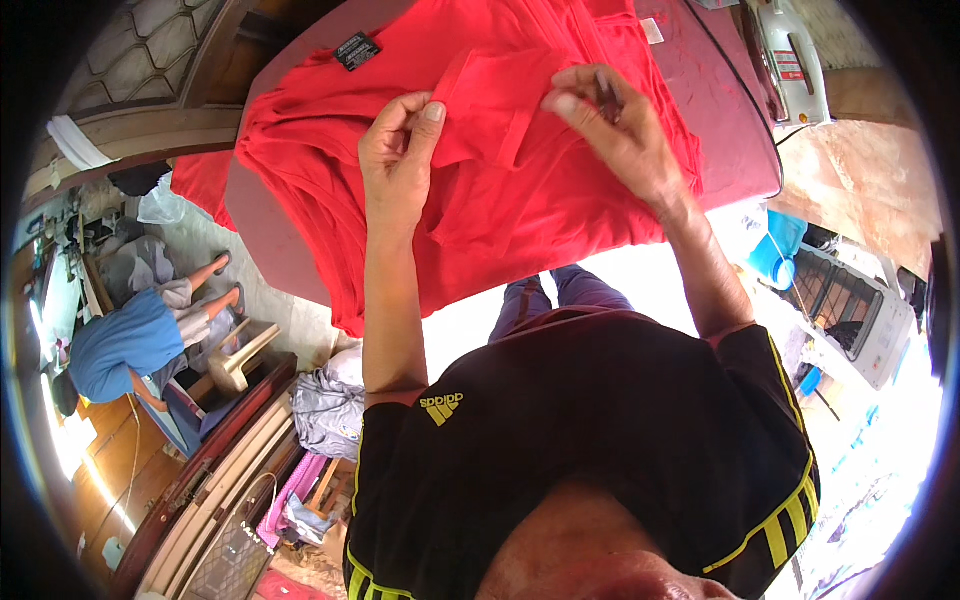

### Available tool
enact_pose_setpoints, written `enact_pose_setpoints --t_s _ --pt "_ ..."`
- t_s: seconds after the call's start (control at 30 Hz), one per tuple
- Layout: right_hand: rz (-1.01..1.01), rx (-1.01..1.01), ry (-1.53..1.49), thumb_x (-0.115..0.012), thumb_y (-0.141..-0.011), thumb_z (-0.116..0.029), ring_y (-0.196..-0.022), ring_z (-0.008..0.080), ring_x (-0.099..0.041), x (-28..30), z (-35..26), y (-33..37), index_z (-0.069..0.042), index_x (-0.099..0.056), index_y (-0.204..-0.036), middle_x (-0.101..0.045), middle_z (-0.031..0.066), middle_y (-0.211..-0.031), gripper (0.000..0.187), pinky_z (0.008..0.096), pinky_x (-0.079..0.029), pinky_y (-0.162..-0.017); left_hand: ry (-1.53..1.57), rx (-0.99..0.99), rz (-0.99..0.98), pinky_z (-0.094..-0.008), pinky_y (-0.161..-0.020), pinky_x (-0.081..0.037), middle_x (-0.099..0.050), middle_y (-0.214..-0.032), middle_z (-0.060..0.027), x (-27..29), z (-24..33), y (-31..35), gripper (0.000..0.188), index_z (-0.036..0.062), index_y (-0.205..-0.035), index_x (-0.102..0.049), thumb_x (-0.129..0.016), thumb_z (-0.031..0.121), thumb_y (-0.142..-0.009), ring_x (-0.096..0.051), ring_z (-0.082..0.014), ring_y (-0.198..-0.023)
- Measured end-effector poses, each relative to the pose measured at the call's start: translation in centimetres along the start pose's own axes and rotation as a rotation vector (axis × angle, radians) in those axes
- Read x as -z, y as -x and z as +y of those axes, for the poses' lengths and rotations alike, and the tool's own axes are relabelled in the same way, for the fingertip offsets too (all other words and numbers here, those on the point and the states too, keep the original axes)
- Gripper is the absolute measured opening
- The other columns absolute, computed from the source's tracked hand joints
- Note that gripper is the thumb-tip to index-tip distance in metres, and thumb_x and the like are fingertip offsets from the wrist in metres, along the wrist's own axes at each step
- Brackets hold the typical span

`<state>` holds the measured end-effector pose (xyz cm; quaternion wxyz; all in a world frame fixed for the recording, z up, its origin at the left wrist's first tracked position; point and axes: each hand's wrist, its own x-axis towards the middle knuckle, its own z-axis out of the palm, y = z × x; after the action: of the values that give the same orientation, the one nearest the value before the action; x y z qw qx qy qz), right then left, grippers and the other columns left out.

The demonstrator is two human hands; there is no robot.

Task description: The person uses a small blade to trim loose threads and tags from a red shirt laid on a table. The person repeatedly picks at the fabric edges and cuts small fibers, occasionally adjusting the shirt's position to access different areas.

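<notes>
A maroon ironing board (735, 130) carries a red shirt (520, 190) and an iron (790, 60).

The red shirt (500, 190) is soft matt knit cloth, creased into folds, with a small black woven label (357, 50) at its neck; it lies on a smooth dark red padded board (730, 130), beside an iron (790, 60) of glossy white plastic

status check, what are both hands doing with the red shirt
Left hand pinching the red shirt collar fold. Right hand pressing the collar, thin dark object between fingers. Iron parked clear on ironing board.
</notes>
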<state>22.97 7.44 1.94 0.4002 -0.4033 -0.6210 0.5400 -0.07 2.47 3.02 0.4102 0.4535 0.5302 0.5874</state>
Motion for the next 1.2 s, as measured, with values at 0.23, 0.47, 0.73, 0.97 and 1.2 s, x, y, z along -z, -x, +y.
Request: enact_pose_setpoints --t_s 0.23,0.47,0.73,0.97,1.2 --pt "0.039 -0.106 -0.258 -0.072 -0.090 -0.009 -0.094 0.0133 -0.060 -4.6 -0.3 0.7 -0.004 -0.047 -0.131 -0.061 0.0077 -0.103 0.048 0.0281 -0.048 -0.080 0.096 0.068 -0.016 -0.0195 -0.067 -0.041 -0.057 -0.081 0.0057 0.8 1.0 1.1 0.013 0.0011 -0.106 -0.064 -0.065 0.010 -0.096 -0.048 -0.0027 -0.071" --pt "-0.021 -0.071 -0.361 -0.063 -0.089 0.006 -0.061 0.0011 -0.044 -6.4 -0.2 3.8 -0.007 -0.051 -0.127 -0.050 -0.0048 -0.075 0.042 0.0167 -0.033 -0.051 -0.086 -0.157 -0.044 -0.0229 -0.060 -0.038 -0.053 -0.074 0.0035 2.2 -0.8 4.0 0.023 0.0061 -0.110 -0.059 -0.067 0.005 -0.089 -0.046 -0.0045 -0.065" --pt "-0.108 -0.102 -0.361 -0.065 -0.088 0.005 -0.060 0.0010 -0.041 -8.0 3.4 5.4 -0.008 -0.052 -0.126 -0.049 -0.0064 -0.076 0.041 0.0153 -0.030 -0.051 -0.268 -0.084 -0.026 -0.0239 -0.061 -0.038 -0.059 -0.072 -0.0009 4.5 -2.9 7.4 0.026 0.0073 -0.113 -0.058 -0.064 0.004 -0.088 -0.051 -0.0086 -0.064" --pt "-0.123 -0.043 -0.296 -0.064 -0.088 0.009 -0.067 0.0010 -0.044 -8.1 4.3 5.3 -0.006 -0.052 -0.125 -0.051 -0.0057 -0.080 0.042 0.0147 -0.035 -0.059 -0.705 -0.442 0.195 -0.0375 -0.072 -0.047 -0.065 -0.089 -0.0096 3.9 -0.8 7.9 0.024 0.0071 -0.104 -0.062 -0.068 0.003 -0.081 -0.064 -0.0245 -0.080" --pt "-0.090 0.033 -0.280 -0.063 -0.087 0.012 -0.085 0.0066 -0.059 -8.4 5.3 5.5 -0.002 -0.052 -0.125 -0.062 0.0045 -0.107 0.043 0.0194 -0.047 -0.076 -0.308 -0.489 0.001 -0.0368 -0.073 -0.054 -0.065 -0.097 -0.0138 1.6 -1.7 7.6 0.021 0.0020 -0.103 -0.062 -0.061 -0.005 -0.083 -0.066 -0.0301 -0.089"
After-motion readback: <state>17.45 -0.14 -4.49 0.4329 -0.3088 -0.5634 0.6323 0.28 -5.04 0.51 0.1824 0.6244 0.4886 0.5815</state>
